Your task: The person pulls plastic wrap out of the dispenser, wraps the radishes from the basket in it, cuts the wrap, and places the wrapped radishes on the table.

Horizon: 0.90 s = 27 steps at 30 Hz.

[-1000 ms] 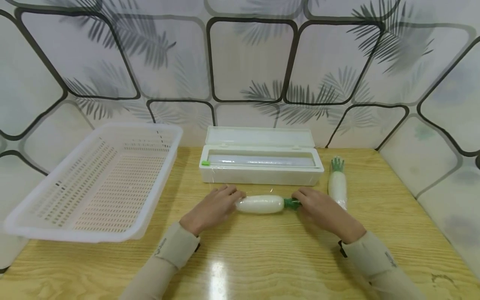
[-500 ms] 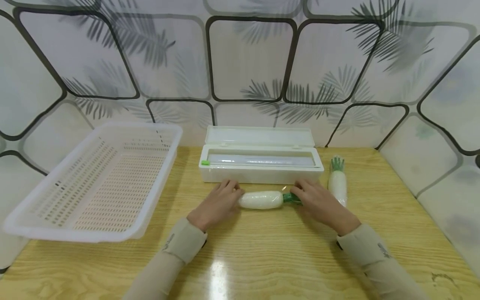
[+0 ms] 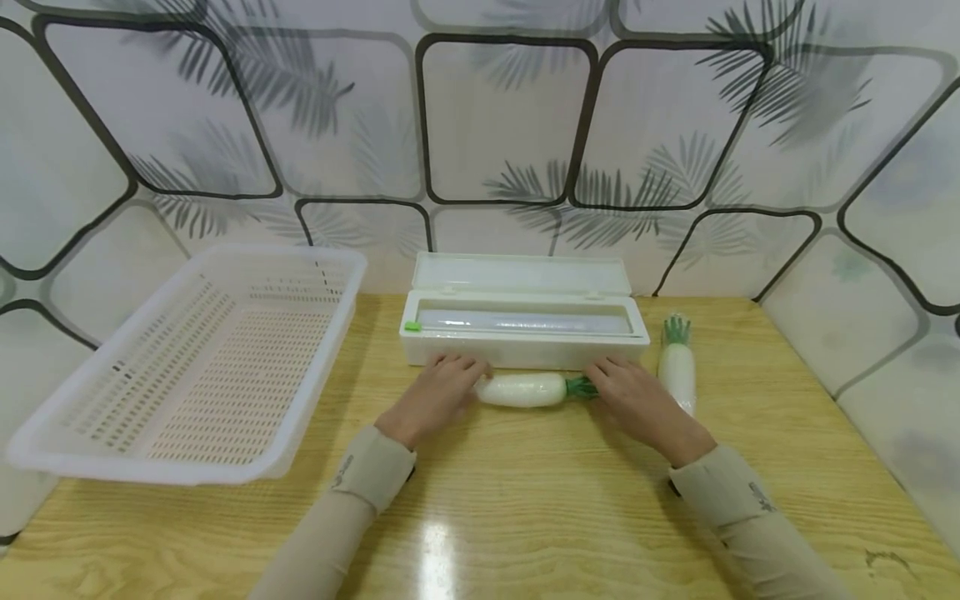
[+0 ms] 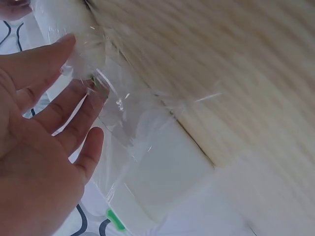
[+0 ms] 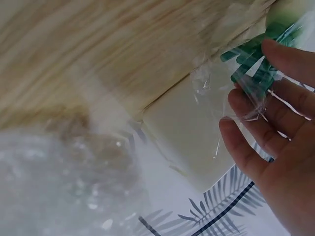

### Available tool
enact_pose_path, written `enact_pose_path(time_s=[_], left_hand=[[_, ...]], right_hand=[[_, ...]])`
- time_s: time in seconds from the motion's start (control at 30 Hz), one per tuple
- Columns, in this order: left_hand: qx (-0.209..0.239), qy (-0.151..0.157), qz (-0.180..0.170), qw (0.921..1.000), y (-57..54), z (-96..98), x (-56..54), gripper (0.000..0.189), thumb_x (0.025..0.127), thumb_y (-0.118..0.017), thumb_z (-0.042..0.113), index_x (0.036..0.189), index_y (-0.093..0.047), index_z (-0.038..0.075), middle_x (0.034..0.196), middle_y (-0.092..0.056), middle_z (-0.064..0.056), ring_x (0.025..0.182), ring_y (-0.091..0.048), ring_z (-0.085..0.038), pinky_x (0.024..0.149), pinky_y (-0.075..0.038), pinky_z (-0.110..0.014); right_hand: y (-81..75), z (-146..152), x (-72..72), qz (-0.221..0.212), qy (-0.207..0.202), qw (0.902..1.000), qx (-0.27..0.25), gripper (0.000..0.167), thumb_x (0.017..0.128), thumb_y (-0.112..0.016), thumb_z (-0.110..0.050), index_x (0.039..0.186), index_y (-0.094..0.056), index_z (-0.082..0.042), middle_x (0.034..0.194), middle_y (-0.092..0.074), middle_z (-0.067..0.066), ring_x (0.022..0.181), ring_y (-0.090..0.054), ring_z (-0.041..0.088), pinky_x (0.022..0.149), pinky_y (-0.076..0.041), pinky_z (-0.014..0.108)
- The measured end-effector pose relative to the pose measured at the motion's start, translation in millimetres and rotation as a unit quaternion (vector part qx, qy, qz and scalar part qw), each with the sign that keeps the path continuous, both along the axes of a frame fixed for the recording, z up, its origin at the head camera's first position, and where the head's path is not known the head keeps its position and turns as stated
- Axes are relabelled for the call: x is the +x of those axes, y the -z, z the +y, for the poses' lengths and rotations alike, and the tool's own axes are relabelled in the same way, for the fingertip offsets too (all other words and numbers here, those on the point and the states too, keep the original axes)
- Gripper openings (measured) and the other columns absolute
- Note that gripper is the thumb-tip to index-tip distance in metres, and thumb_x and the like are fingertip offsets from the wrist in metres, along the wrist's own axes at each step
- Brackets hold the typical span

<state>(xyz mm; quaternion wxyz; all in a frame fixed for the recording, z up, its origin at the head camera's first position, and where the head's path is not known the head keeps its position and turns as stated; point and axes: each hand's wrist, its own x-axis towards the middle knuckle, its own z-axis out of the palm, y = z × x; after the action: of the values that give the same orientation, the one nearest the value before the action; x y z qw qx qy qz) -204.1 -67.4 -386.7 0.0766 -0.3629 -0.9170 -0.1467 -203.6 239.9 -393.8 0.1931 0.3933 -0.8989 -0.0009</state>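
Observation:
A white radish [image 3: 525,389] with green cut stems lies sideways along the front of a white cling film dispenser [image 3: 525,354]. Clear film [image 4: 120,101] wraps it and sticks out loosely past the root end. My left hand [image 3: 435,398] holds that root end, thumb on one side and fingers on the other. At the opposite end, the green stems [image 5: 253,61] are pinched through the film by my right hand [image 3: 637,408]. The dispenser's lid [image 3: 521,273] stands raised, showing the film roll [image 3: 525,322] inside.
A second film-wrapped radish [image 3: 677,375] lies lengthwise beyond my right hand, partly hidden by it. On the left stands a white perforated basket [image 3: 150,473]. A green slider [image 3: 412,327] sits at the dispenser's left end. The patterned wall rises behind the wooden table [image 3: 540,500].
Both hands have moved slightly away from me with the radish, bringing it closer to the dispenser's front. The basket, the dispenser and the second radish have stayed in place.

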Motion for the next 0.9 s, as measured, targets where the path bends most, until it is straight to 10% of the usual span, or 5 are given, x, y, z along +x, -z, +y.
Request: enact_pose_path(time_s=[0.47, 0.9], left_hand=[[-0.039, -0.04, 0.011, 0.9984, -1.2, 9.0, -1.4, 0.041, 0.09, -0.079, 0.011, 0.127, -0.064, 0.001, 0.126, -0.057, -0.018, 0.123, -0.05, -0.039, 0.107, -0.039, -0.055], [0.01, -0.014, 0.016, 0.9997, -6.6, 1.0, 0.9, 0.038, 0.094, -0.075, 0.015, 0.128, -0.063, 0.004, 0.123, -0.06, -0.013, 0.121, -0.053, -0.035, 0.108, -0.038, -0.052]], right_hand=[[3.6, -8.8, -2.1, 0.045, 0.028, 0.9983, 0.026, 0.02, 0.084, -0.077, 0.006, 0.1, -0.066, 0.01, 0.098, -0.058, 0.02, 0.087, -0.062, 0.033, 0.074, -0.056, 0.042], [-0.3, -4.0, -2.0, 0.027, 0.021, 0.9994, 0.007, 0.031, 0.08, -0.082, 0.005, 0.107, -0.068, 0.01, 0.106, -0.061, 0.021, 0.098, -0.062, 0.036, 0.08, -0.056, 0.047]])
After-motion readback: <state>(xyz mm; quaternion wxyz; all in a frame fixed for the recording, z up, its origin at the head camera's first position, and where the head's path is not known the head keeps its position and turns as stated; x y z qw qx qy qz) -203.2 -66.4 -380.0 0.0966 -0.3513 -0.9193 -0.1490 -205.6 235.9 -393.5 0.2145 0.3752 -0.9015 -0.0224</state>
